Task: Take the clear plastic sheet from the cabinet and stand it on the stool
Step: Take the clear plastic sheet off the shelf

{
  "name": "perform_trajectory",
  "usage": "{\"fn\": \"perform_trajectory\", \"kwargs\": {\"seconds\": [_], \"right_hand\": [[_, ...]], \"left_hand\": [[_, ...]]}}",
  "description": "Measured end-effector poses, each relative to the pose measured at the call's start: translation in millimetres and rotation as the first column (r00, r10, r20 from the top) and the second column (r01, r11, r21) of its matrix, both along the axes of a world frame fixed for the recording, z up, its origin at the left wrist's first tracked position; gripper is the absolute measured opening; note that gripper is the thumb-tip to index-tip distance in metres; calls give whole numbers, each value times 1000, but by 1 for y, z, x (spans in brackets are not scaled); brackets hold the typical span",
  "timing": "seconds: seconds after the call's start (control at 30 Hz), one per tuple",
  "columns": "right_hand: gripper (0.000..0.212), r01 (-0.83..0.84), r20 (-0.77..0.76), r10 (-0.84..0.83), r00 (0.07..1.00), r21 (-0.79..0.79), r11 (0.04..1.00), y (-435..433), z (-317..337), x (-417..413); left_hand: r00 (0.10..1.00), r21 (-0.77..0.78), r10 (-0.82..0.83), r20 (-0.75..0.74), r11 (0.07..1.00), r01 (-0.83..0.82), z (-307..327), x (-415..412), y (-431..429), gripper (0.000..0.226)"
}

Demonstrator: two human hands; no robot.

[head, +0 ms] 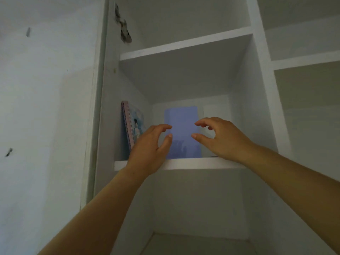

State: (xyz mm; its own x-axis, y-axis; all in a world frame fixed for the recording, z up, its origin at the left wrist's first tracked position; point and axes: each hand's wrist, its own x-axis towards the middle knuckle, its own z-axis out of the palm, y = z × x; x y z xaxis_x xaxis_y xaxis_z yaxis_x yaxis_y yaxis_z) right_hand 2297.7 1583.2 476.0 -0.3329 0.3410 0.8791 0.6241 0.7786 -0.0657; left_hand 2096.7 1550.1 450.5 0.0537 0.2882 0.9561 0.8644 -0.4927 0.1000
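A bluish, see-through plastic sheet [181, 126] stands upright on a shelf [184, 163] of the white cabinet, leaning against the back wall. My left hand [150, 146] is raised just left of the sheet, fingers and thumb spread apart in a pinch shape, holding nothing. My right hand [220, 137] mirrors it on the sheet's right side, also spread and empty. Both hands hover in front of the sheet's edges; I cannot tell if the fingertips touch it. The stool is not in view.
A spiral-bound notebook [131, 124] with a pink spine leans against the compartment's left wall, close to my left hand. A pale sheet or card [216, 112] stands behind my right hand. More shelves lie above, below and to the right. A bare wall [46, 107] is at left.
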Motion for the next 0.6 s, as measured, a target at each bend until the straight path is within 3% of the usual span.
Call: {"fn": "perform_trajectory", "kwargs": {"seconds": [0.27, 0.47, 0.6], "right_hand": [[46, 92, -76, -90, 993, 22, 996, 40, 60, 2], [50, 177, -104, -165, 981, 113, 978, 67, 83, -4], [56, 265, -51, -262, 964, 75, 961, 83, 87, 3]], "left_hand": [[991, -40, -95, 89, 994, 99, 60, 17, 56, 32], [994, -107, -104, 19, 989, 105, 62, 8, 81, 33], [991, -109, -122, 46, 986, 127, 62, 0, 85, 32]]}}
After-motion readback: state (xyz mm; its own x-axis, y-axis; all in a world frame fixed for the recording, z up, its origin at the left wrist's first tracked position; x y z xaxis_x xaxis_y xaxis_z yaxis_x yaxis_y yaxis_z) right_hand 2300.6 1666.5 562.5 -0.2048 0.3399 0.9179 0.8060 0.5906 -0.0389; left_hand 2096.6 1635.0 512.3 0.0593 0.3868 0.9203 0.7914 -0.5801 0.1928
